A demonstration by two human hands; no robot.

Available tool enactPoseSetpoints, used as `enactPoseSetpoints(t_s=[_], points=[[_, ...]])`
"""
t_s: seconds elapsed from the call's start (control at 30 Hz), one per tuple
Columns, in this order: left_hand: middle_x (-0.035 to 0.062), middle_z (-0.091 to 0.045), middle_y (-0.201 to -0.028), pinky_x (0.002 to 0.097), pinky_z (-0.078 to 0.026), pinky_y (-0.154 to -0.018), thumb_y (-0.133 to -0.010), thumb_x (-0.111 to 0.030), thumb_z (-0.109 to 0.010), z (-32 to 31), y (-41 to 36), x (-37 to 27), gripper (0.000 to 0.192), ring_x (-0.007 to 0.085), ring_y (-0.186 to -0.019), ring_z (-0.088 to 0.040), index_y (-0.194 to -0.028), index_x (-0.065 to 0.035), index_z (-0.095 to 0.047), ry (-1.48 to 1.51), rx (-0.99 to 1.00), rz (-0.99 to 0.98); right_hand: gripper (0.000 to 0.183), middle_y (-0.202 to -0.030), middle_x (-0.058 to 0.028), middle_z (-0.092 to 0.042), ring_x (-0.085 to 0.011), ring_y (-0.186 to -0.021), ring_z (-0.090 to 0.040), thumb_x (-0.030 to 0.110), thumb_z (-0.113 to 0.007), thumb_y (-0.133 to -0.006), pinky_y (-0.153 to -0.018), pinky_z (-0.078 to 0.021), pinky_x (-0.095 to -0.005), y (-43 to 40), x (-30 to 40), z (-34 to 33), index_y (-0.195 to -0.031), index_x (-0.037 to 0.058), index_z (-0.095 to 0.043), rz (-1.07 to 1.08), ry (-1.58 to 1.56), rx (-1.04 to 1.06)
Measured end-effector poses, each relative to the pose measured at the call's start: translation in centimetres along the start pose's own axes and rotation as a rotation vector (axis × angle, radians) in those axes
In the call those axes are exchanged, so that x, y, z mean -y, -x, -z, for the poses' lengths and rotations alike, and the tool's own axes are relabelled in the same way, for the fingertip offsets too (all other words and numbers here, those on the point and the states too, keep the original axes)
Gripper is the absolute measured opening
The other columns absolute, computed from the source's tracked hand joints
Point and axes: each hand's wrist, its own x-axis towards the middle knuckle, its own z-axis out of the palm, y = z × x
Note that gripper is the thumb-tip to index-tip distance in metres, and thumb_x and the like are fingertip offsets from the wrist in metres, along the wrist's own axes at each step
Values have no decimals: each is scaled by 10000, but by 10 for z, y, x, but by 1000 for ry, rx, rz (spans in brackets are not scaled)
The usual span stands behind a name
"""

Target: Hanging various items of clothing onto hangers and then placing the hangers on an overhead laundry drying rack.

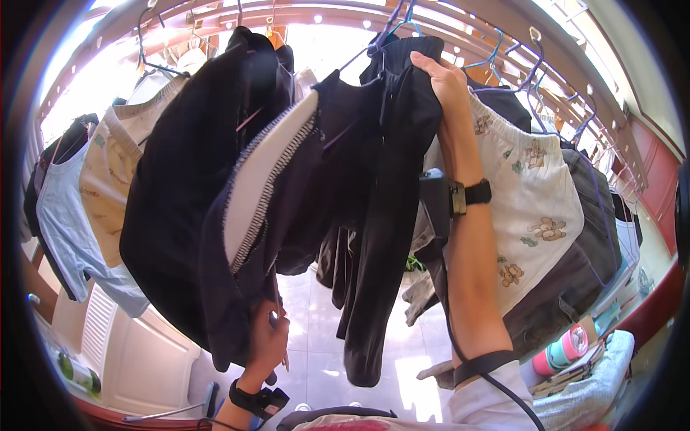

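Observation:
Raised at the upper right, my right hand [444, 81] grips the gathered waistband of a black garment [404, 108] on a purple hanger [381, 40]. Low on the left, my left hand [268, 334] is curled around a thin strip [287, 361] that shows above and below the fingers; what it is cannot be made out. This hand is slightly blurred and lies against the lower end of a dark garment with a white panel [264, 188] and overlocked seams. That garment hangs between my hands and partly covers the black one.
A large black garment [172, 215] and yellowish shorts [110, 199] hang on the left. White bear-print shorts [528, 215] hang beside my right forearm. Hangers crowd the overhead rack [345, 16]. A white louvred cabinet [145, 361] stands lower left; a pink and turquoise roll [563, 350] lies lower right.

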Motion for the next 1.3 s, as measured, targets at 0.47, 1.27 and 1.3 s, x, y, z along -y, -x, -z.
enactPoseSetpoints(t_s=[0.47, 1.27, 1.3], points=[[138, -473, -773, 332, -374, -710, -684, 10, -499, 5, 18, -13, 101, 264, -761, -481, -768, -10, -447, -35, -11, -45, 111, -760, -61, -614, -118, -646, -578, 33, -564, -784, -592, -451, -221, 11, -6, 12, -854, -47, -595, -71, -8, 90], [206, -411, -784, 468, -259, -919, -737, 0, -455, 34, 36, 4, 83, 382, -840, -388, -791, 8, -392, -108, 184, -178, 476, -901, -146, -614, -212, -842, -583, 347, -638, -736, -765, -439, -291, 35, 6, 42, -972, -60, -569, -16, 1246, -109], [200, -429, -797, 468, -271, -920, -741, 9, -452, 35, 38, 4, 66, 364, -850, -406, -791, 12, -409, -104, 183, -176, 483, -919, -168, -608, -237, -847, -584, 355, -627, -746, -768, -439, -297, 44, 12, 38, -988, -58, -559, 26, 1362, -141]])
